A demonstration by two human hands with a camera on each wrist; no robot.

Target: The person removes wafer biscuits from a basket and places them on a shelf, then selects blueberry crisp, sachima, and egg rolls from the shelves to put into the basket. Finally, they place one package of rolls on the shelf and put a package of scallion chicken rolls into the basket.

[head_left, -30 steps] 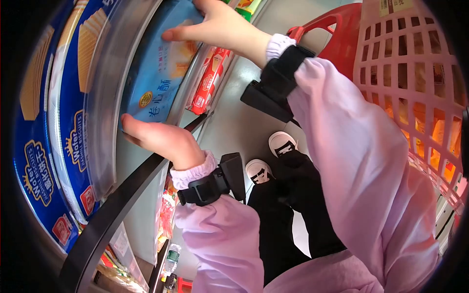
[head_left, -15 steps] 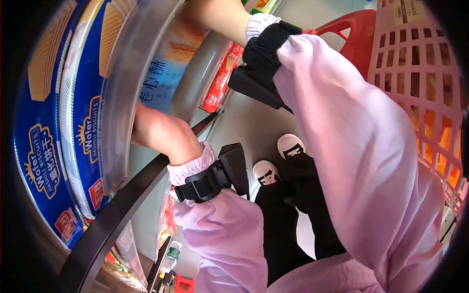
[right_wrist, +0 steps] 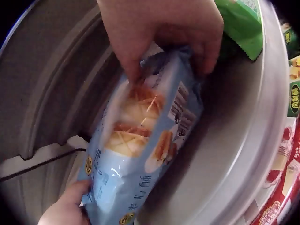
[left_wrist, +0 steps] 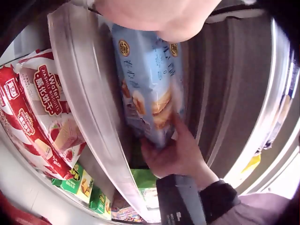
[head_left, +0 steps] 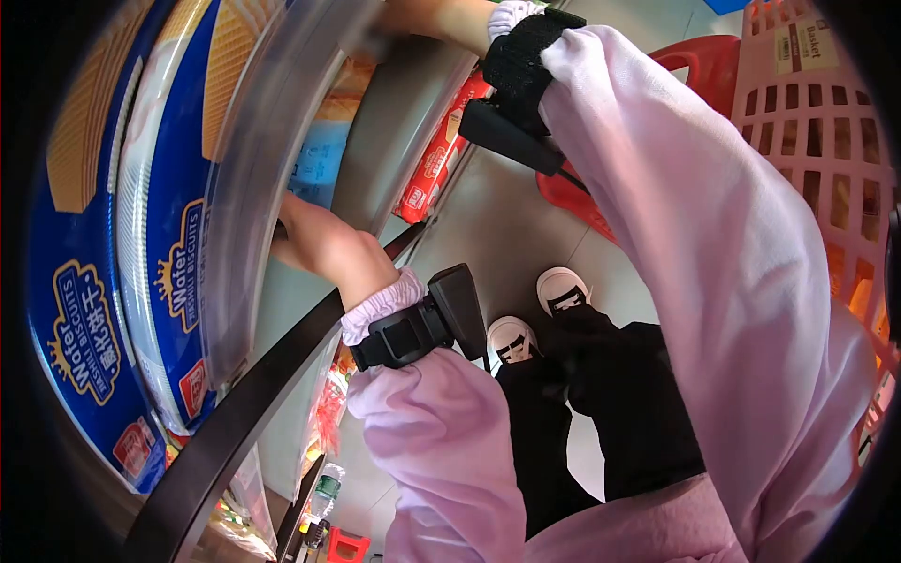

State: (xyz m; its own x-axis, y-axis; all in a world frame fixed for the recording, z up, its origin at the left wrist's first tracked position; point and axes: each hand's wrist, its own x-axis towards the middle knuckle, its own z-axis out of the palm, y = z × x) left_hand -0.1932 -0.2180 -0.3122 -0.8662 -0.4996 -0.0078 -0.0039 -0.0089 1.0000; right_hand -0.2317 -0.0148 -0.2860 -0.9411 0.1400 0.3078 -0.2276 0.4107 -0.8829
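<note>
A light blue packet of biscuit rolls (right_wrist: 126, 145) lies in the shelf behind a clear plastic front, with pictures of the rolls on its wrapper. My right hand (right_wrist: 164, 33) grips one end of it, the thumb on one side and fingers curled over the other. At the opposite end my left hand (head_left: 328, 244) holds the packet, its thumb along the edge in the right wrist view. Most of the left fingers are hidden behind the plastic front (head_left: 272, 178) in the head view. The right hand also shows in the left wrist view, fingers around the packet's end.
Blue wafer biscuit bags (head_left: 84, 310) stand left of the plastic front. Red wafer packs (left_wrist: 49, 103) and green packs (left_wrist: 77, 183) sit on a neighbouring shelf. A dark shelf rail (head_left: 235, 413) runs beneath the left forearm. A pink basket (head_left: 798, 122) stands at the right.
Both hands have gone deeper behind the plastic front, and the packet has sunk farther from view. The right hand has moved up toward the frame's top edge.
</note>
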